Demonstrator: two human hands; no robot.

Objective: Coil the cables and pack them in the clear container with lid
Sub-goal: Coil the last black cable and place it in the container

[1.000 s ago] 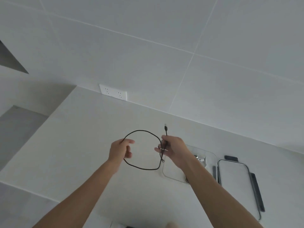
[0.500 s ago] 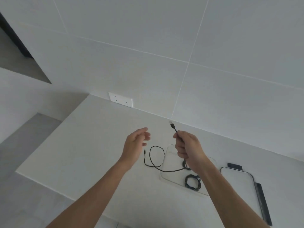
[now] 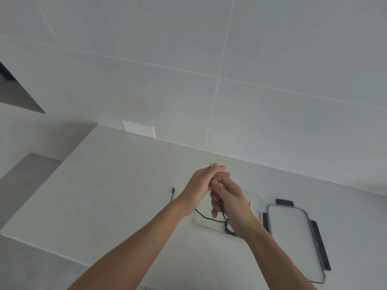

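Both hands meet above a white counter, over its middle and close to the tiled wall. The left hand has its fingers nearly straight and pressed together around the upper end of a thin black cable, whose metal plug pokes out just past the fingertips. The right hand sits just below and touching it, fingers curled around the same cable, which runs down out of the fist toward the counter.

From there the cable drops into a clear container that stands open on the counter under the right wrist. A dark tangle of cable lies inside it near the front edge, partly hidden by the forearm, so I cannot tell whether it belongs to the held cable or is a separate one. One strand leaves the container over its left edge, passes behind the left wrist and ends in a small plug lying on the bare counter to the left of the hands.

Just to the right of the container lies its lid, flat on the counter, clear with a dark rim and black clips along the sides. A white double socket is set in the wall where it meets the counter, well to the left of the hands
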